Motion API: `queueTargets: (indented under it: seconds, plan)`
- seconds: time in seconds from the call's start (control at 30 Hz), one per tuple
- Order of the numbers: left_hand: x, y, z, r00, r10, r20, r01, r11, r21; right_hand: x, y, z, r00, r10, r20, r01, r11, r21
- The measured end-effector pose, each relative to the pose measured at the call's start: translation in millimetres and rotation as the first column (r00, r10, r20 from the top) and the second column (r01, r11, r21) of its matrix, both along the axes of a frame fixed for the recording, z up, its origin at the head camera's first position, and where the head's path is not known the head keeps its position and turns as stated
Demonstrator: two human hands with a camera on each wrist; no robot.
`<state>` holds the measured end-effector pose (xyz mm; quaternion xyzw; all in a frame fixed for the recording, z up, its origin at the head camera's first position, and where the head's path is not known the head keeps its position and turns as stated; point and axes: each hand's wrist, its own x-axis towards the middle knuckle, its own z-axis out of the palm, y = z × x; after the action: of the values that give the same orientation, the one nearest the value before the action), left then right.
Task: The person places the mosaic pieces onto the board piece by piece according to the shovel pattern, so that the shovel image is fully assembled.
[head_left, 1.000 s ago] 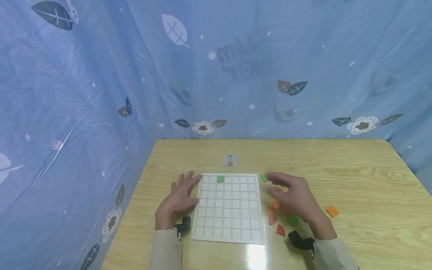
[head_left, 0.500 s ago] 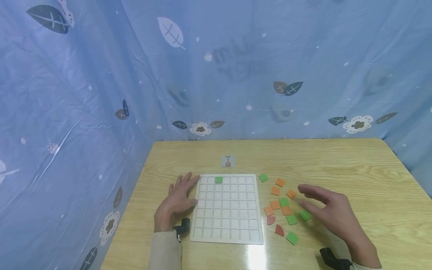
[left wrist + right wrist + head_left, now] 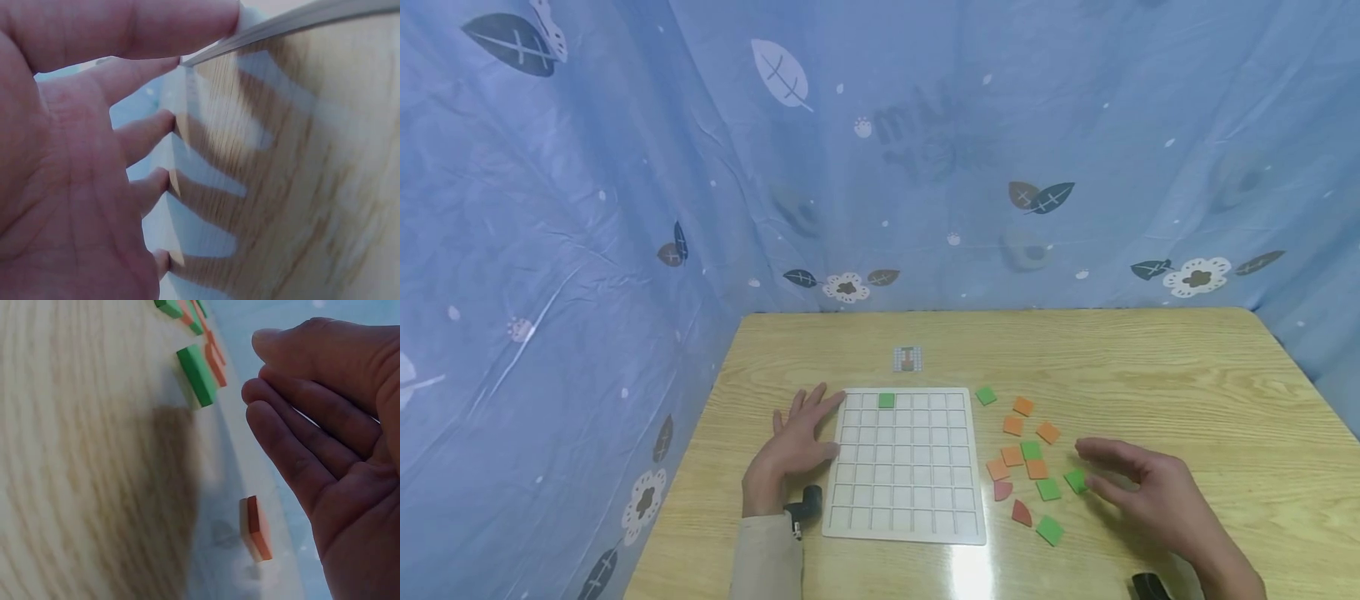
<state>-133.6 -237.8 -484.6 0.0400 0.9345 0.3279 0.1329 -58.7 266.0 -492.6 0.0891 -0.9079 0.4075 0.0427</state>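
Note:
My left hand point(image 3: 793, 450) rests on the table with its fingers spread, thumb and index finger touching the left edge of a white grid board point(image 3: 904, 533). A green square tile point(image 3: 887, 401) lies in the board's top row. In the left wrist view the thumb meets the board's edge point(image 3: 294, 28). My right hand point(image 3: 1157, 492) hovers over the table right of the loose tiles, fingers relaxed and holding nothing. Closest to its thumb is a green tile point(image 3: 1077, 482). In the right wrist view an orange tile point(image 3: 259, 528) lies beneath the hand; the head view hides it.
Right of the board lie several orange tiles point(image 3: 1012, 426) and green tiles point(image 3: 1049, 530), plus a red quarter-round piece point(image 3: 1022, 512) and a pinkish one point(image 3: 1003, 491). A small pattern card point(image 3: 907, 359) lies behind the board. A blue curtain point(image 3: 880, 208) hangs behind the table.
My right hand has moved right, away from over the tiles, then slightly lower, uncovering the scattered pieces. My left hand has stayed at the board.

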Motion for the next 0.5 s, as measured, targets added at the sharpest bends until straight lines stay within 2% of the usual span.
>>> queueTargets:
  seconds: [0.23, 0.5]
  plan:
    - [0.0, 0.3, 0.5, 1.0, -0.004, -0.001, 0.004, 1.0, 0.007, 0.4, 3.5, -9.2, 0.999, 0.018, 0.031, -0.018, 1.0, 0.008]
    - [-0.4, -1.1, -2.1, 1.0, -0.008, 0.001, 0.008, 1.0, 0.004, 1.4, 5.5, -16.6, 0.999, 0.035, 0.02, -0.035, 0.999, 0.008]
